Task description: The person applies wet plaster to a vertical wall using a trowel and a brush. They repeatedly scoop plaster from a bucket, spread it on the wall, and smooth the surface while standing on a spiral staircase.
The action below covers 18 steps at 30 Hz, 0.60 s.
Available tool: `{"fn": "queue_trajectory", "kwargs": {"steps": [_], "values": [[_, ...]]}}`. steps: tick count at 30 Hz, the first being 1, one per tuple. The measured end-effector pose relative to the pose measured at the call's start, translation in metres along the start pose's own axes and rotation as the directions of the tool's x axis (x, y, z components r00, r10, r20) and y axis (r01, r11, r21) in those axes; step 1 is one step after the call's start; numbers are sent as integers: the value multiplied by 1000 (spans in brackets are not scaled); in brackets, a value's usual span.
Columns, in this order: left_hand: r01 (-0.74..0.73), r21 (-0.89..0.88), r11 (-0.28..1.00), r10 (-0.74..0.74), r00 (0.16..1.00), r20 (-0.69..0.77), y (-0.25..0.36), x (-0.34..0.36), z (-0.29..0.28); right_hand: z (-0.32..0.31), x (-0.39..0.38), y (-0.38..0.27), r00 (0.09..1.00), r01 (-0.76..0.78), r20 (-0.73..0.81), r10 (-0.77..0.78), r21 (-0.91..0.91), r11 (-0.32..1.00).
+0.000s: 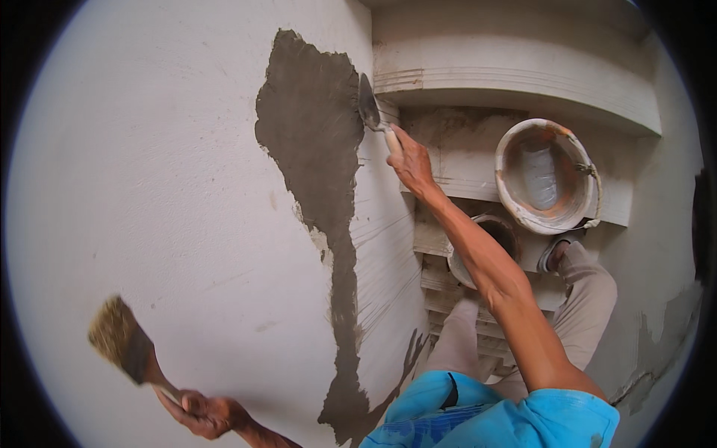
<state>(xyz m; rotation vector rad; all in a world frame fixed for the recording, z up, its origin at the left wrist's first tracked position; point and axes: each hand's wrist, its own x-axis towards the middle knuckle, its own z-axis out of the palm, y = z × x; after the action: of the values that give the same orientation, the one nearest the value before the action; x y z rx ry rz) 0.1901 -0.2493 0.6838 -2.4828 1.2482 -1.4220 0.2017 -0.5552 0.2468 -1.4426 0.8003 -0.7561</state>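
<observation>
My right grip [413,160] wrapped round trowel [370,106] handle, blade up at right edge of grey mortar patch [310,112] on white wall [179,201]; contact unclear. My left grip [203,415] grasping wide brush [123,340], lower left, bristles up-left. Whitish bucket [503,179] on stairs [515,81], right; second bucket [458,270] partly behind my right forearm [485,257].

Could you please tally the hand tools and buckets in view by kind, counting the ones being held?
Trowels: 1, the pointed trowel in the right hand
Brushes: 1, the wide bristle brush in the left hand
Buckets: 2, an upper bucket and a partly hidden lower bucket
Total: 4
</observation>
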Motion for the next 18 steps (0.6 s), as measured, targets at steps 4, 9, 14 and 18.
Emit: {"fn": "queue_trajectory", "kwargs": {"steps": [4,9,14,18], "values": [[13,99,995,-14,1000,9,-30,-10,3,30,0,-11,1000,3,-31,-4,-58,998],[-110,-220,969,76,985,-157,-34,-13,19,13,-63,-33,989,49,140,-42,-50,998],[-99,173,980,125,982,-143,-22,-5,17,4,-38,-40,984,-173,46,172,12,985],[-131,209,969,168,971,-173,-23,0,19,9,6,-41,1000,6,21,-5,-55,998]]}}
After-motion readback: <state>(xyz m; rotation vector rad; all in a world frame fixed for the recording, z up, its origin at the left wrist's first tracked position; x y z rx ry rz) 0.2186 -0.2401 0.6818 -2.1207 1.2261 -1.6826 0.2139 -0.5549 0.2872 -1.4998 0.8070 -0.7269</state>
